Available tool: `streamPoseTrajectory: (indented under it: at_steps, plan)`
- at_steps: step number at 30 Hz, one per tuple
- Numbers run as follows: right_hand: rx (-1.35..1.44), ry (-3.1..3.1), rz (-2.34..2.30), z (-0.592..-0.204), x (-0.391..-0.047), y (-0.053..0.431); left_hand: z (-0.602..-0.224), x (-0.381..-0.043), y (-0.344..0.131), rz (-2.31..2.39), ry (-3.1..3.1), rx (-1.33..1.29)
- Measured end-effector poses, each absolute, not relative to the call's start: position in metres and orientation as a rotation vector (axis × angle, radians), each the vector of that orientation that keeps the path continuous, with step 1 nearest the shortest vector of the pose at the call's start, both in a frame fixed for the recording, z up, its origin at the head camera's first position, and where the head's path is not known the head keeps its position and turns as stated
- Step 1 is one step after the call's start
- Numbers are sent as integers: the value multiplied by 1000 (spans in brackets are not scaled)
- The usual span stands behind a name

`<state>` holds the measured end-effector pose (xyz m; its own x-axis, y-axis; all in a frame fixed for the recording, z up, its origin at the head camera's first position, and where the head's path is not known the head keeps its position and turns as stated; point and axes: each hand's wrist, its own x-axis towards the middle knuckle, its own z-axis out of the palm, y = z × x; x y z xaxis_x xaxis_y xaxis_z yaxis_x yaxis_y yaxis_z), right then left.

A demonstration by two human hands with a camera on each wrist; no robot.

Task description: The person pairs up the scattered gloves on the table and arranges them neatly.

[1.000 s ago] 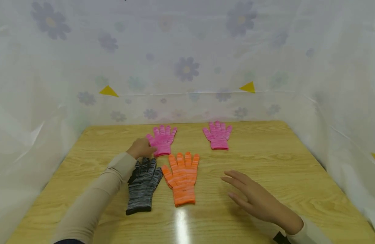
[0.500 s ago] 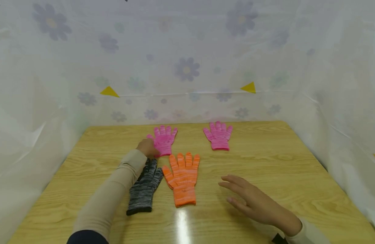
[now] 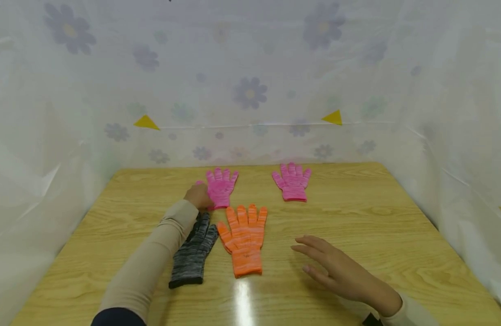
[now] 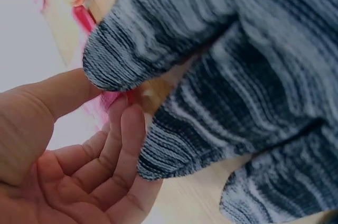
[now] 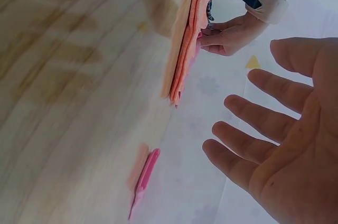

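At the far left-centre of the table, my left hand (image 3: 198, 196) pinches the lower left edge of a pink knit glove (image 3: 221, 191). In the left wrist view the thumb and curled fingers meet at a bit of pink fabric, partly hidden behind the fingertips of a grey-and-black striped glove (image 4: 185, 108). That striped glove (image 3: 192, 258) lies under my left forearm, beside an orange glove (image 3: 246, 242). My right hand (image 3: 342, 271) hovers at the right with fingers spread and holds nothing. A second pink glove (image 3: 293, 183) lies flat at the back.
A wood-grain table (image 3: 381, 213) carries the gloves. White flower-print sheeting (image 3: 250, 54) encloses its back and sides, with yellow triangles (image 3: 332, 117) stuck on it. A bright light reflection shows near the table's front.
My left hand has shifted right, further over the left pink glove's edge, and its forearm covers more of the striped glove. The right hand has dropped slightly. The gloves lie practically where they were.
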<state>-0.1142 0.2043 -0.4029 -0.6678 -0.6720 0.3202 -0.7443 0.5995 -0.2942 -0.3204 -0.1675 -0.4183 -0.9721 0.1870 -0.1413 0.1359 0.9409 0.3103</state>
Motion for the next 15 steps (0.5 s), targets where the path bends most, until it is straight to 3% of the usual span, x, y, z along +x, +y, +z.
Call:
streamPoseTrajectory:
  at_steps: [15]
  plan:
    - [1199, -2656, 563, -406, -113, 208, -404, -306, -169, 608, 2942, 195]
